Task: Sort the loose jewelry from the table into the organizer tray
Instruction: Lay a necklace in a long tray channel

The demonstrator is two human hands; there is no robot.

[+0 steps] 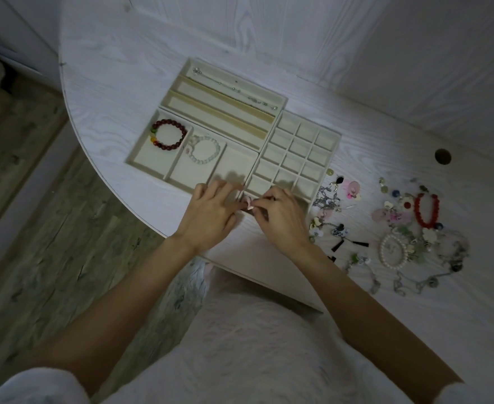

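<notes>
- Cream fabric-lined organizer tray sits on the white wood-grain table; a dark red beaded bracelet and a clear beaded bracelet lie in separate left compartments
- Left hand and right hand meet at the tray's near edge, fingers curled; together they pinch a small pale item, too small to identify
- Heap of loose mixed jewelry lies right of the tray, on the table
</notes>
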